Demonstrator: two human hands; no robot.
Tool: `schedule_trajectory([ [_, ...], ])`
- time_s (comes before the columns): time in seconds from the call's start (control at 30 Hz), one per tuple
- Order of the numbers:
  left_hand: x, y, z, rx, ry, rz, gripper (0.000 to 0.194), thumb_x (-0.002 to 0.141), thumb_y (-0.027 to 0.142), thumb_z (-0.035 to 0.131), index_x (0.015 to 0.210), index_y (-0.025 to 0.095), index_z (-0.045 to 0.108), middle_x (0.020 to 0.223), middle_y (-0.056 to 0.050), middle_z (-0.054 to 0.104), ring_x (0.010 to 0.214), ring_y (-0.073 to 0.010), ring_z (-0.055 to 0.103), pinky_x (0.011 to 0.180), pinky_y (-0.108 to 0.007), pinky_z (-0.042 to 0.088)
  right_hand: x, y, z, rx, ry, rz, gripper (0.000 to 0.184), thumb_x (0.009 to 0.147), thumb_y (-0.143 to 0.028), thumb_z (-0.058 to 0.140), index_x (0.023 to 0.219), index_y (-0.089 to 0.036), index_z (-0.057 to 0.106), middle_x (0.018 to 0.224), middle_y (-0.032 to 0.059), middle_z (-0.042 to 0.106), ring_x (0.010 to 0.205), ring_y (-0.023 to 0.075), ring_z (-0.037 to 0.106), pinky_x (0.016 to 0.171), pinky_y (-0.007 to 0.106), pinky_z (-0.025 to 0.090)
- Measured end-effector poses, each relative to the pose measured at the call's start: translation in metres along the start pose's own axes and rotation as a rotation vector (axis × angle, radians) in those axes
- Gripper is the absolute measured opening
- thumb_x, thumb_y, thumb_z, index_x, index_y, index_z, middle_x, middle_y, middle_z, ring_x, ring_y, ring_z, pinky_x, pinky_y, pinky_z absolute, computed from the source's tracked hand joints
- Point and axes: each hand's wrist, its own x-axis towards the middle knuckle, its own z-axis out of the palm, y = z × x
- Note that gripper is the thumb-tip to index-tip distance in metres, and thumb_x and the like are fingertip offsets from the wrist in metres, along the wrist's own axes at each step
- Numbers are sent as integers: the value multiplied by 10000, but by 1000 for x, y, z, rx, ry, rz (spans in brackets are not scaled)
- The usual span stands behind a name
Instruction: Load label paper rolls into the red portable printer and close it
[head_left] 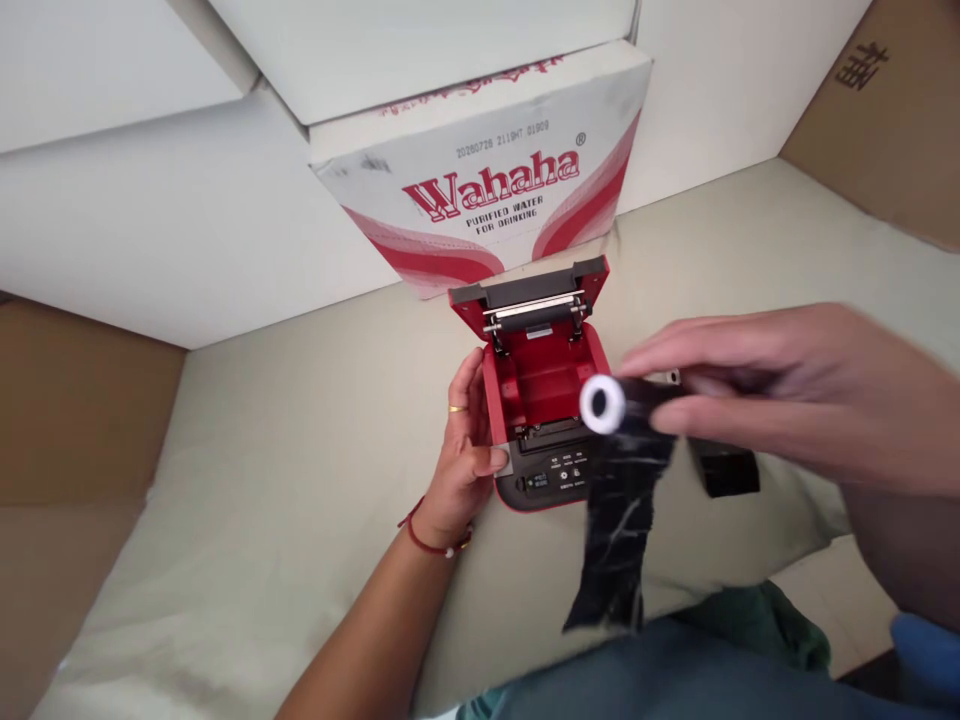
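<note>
A small red and black label printer [544, 385] stands on the cloth with its lid [536, 300] tipped up and its red inner bay bare. My left hand [469, 440] grips the printer's left side, thumb on the front corner and fingers along the wall. Above the printer's right side, my right hand [720, 395] pinches a roll of black ribbon [634, 400] with a white core end facing left. From this roll a loose, creased black strip [619, 530] hangs down, covering part of the printer's button panel. Another black piece [726, 468] shows below the right hand, partly hidden.
Behind the printer stands a white and red Wahaha water carton [495, 180], against large white boxes [450, 50]. Brown cardboard boxes [82, 420] flank the left, with another cardboard box [892, 130] at the far right. A pale green cloth [300, 480] covers the surface.
</note>
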Motion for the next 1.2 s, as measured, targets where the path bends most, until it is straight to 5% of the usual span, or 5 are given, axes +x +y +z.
schedule_trajectory([
  [0.13, 0, -1, 2, -23, -17, 21, 1010, 767, 575, 1018, 1658, 488, 550, 1878, 2, 446, 1788, -425, 357, 1464, -625, 362, 38, -23, 9, -27, -14, -2, 263, 1068, -278, 727, 1275, -284, 888, 1102, 28, 898, 869, 213, 822, 785, 340, 632],
  [0.27, -1, 1, 2, 4, -1, 8, 1012, 783, 544, 1002, 1678, 469, 537, 1866, -5, 458, 1782, -419, 360, 1487, -614, 309, 60, -23, 41, -172, -41, 43, 277, 1067, -254, 738, 1300, -261, 888, 1270, 69, 905, 1129, 299, 857, 968, 402, 632],
  [0.7, 1, -3, -2, -28, -24, -3, 1029, 771, 544, 995, 1680, 489, 516, 1887, 7, 416, 1789, -430, 337, 1455, -634, 362, 79, -21, 49, -364, -102, 47, 320, 1064, -280, 713, 1327, -321, 889, 1230, 71, 920, 1020, 319, 863, 833, 405, 604],
  [0.9, 1, -3, -1, -59, -52, -6, 990, 783, 518, 990, 1662, 520, 534, 1873, 31, 441, 1767, -402, 394, 1453, -614, 366, 44, -19, 27, -90, -6, -158, 270, 1127, -257, 625, 1136, -279, 894, 1106, 22, 919, 933, 226, 853, 834, 353, 656],
  [1.2, -3, -5, 4, -17, -14, 63, 840, 933, 576, 850, 1696, 452, 521, 1902, 5, 414, 1800, -365, 344, 1496, -581, 296, -31, 1, 31, -160, 11, -540, 341, 1073, -181, 704, 1402, -219, 783, 1437, 88, 863, 1453, 295, 763, 1305, 538, 587],
])
